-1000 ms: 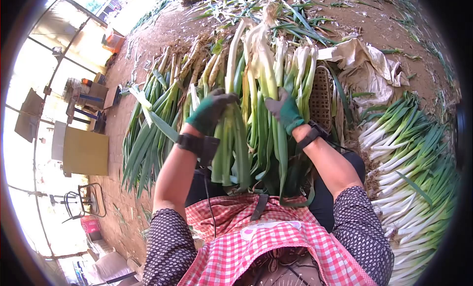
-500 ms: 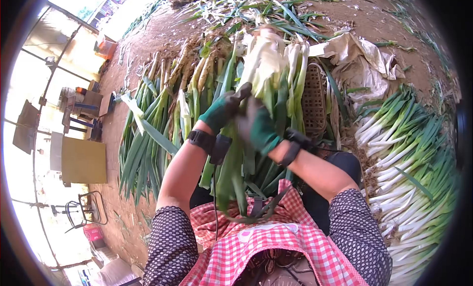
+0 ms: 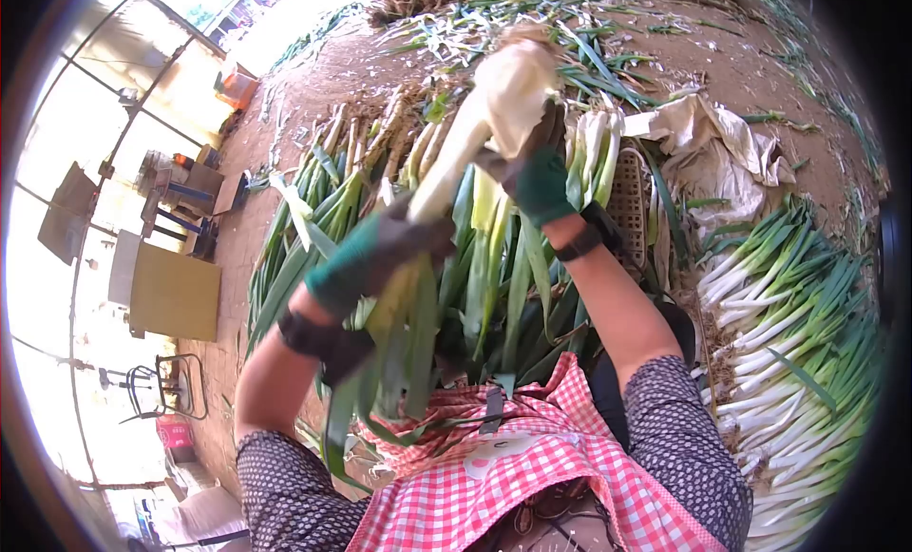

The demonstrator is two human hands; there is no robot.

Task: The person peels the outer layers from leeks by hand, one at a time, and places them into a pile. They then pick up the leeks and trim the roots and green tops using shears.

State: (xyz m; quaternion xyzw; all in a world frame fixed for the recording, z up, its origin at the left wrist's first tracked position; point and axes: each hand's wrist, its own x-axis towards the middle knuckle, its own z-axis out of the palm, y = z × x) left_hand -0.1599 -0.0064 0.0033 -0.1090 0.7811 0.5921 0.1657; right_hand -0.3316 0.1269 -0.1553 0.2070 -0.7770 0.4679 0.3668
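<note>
My left hand (image 3: 385,243), in a green and dark glove, is closed around a leek (image 3: 446,172) where its white shank meets the green leaves. The leek slants up and right, its leaves hanging toward the checked apron. Against its pale upper part, my right hand (image 3: 537,172) is closed on loose, whitish outer layers (image 3: 513,91) that spread near the root end. Some of the right fingers are blurred. Untrimmed leeks (image 3: 332,186) lie behind and beside both hands.
A brown plastic crate (image 3: 629,196) and a crumpled cream cloth (image 3: 722,158) sit right of the hands. Rows of cleaned leeks (image 3: 760,362) cover the ground at the right. Leaf scraps (image 3: 456,29) are scattered ahead. A chair (image 3: 171,386) stands at the left.
My hands have moved apart, the left down and left, the right up and right. The leek now slants, and its pale layers are pulled outward. The view has shifted slightly.
</note>
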